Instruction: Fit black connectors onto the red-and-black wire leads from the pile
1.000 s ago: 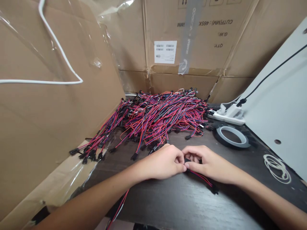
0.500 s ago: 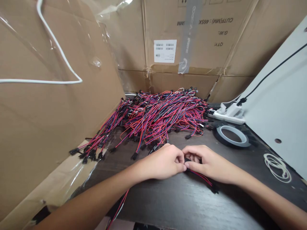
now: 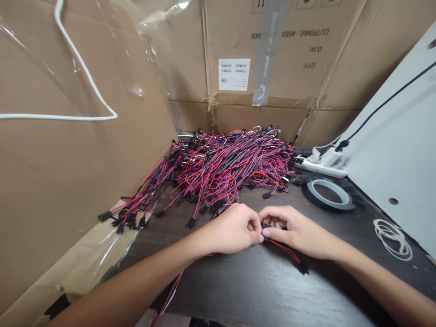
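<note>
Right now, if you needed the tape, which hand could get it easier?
Probably the right hand: the tape sits on that side, while the left hand is farther away. Both are busy with wires, though.

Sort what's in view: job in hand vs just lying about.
Job in hand:
red-blue wires, held between left hand and right hand
pile of similar wires, beyond the hands

Apparently just lying about:
pale coiled cord
power strip
tape roll, untouched; role unclear

Wire pile on table, before carton; tape roll right of pile, power strip behind roll.
</note>
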A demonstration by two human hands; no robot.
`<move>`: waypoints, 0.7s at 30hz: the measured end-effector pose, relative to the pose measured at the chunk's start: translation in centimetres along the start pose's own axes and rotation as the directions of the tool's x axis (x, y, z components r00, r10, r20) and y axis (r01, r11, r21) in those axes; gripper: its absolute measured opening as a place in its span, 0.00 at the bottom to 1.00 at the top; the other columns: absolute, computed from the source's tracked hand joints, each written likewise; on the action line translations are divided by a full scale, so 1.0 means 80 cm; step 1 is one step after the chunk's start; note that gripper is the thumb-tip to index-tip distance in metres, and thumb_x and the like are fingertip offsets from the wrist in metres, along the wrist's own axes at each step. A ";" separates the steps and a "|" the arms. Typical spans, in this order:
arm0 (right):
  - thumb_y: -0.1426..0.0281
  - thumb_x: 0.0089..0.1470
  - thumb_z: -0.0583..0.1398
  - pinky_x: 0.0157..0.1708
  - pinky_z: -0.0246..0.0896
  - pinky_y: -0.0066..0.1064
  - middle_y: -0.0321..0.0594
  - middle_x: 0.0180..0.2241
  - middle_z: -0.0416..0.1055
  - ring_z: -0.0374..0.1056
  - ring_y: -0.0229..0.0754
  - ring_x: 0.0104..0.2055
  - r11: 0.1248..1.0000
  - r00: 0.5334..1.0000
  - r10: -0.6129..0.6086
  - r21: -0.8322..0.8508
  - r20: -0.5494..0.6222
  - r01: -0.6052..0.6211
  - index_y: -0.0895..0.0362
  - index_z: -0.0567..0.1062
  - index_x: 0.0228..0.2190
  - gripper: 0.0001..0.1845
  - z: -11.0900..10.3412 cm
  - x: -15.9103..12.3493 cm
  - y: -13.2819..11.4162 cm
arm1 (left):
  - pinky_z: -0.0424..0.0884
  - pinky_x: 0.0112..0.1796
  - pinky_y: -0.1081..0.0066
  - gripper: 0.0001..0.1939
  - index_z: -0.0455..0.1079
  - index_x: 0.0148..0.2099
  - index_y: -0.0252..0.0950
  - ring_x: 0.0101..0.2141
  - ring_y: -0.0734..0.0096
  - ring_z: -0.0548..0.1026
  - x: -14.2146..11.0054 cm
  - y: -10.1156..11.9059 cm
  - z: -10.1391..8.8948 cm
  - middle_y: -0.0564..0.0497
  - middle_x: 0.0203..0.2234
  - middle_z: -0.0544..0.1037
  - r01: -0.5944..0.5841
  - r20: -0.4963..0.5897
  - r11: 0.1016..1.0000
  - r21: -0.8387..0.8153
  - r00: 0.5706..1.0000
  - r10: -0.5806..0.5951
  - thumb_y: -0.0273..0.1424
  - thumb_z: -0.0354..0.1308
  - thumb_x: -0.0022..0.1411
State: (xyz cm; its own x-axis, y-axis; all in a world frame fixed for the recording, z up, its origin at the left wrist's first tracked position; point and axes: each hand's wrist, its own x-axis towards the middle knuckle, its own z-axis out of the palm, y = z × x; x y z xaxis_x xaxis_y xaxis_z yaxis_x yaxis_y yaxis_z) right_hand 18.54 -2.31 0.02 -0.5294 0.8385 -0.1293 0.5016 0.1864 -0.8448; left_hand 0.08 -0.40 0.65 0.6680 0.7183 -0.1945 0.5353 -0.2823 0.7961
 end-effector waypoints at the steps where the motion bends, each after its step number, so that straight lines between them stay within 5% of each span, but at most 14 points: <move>1: 0.74 0.51 0.57 0.26 0.50 0.24 0.34 0.26 0.66 0.54 0.33 0.25 1.000 1.000 0.000 0.019 0.007 -0.001 0.60 0.73 0.33 0.06 0.000 0.000 0.000 | 0.58 0.25 0.77 0.06 0.74 0.27 0.29 0.23 0.79 0.65 0.000 0.000 0.000 0.55 0.19 0.70 0.004 -0.007 1.000 -0.005 1.000 -0.004 0.27 0.59 0.52; 9: 0.68 0.52 0.59 0.27 0.49 0.25 0.34 0.25 0.63 0.52 0.33 0.26 0.990 1.000 0.001 0.144 0.024 -0.005 0.61 0.72 0.30 0.08 0.000 0.001 0.005 | 0.57 0.25 0.77 0.05 0.74 0.27 0.29 0.22 0.79 0.66 -0.001 0.007 -0.003 0.54 0.19 0.73 0.022 -0.061 1.000 0.010 0.998 -0.021 0.27 0.62 0.51; 16: 0.61 0.49 0.64 0.24 0.49 0.24 0.32 0.23 0.61 0.53 0.32 0.24 0.913 0.998 0.045 0.403 0.042 -0.058 0.60 0.68 0.28 0.15 -0.001 0.002 0.007 | 0.60 0.28 0.78 0.04 0.73 0.26 0.30 0.24 0.79 0.69 0.000 0.007 -0.001 0.55 0.20 0.74 -0.129 -0.152 0.992 -0.017 0.981 0.125 0.24 0.63 0.51; 21: 0.61 0.47 0.66 0.19 0.47 0.21 0.30 0.21 0.60 0.54 0.29 0.20 0.827 0.995 0.069 0.554 0.077 -0.100 0.60 0.68 0.29 0.17 -0.003 0.000 0.011 | 0.61 0.28 0.78 0.04 0.73 0.25 0.30 0.23 0.81 0.69 0.001 0.007 0.001 0.54 0.21 0.76 -0.269 -0.251 0.961 0.057 0.928 0.275 0.22 0.65 0.51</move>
State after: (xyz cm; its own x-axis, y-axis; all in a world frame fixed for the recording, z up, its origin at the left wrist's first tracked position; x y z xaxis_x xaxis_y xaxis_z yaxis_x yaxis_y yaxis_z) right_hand 19.19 -2.01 -0.61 -0.5446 0.8074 -0.2269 0.0887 -0.2136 -0.9729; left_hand 0.47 -0.55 1.00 0.6375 0.7486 0.1823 0.3644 -0.5014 0.7848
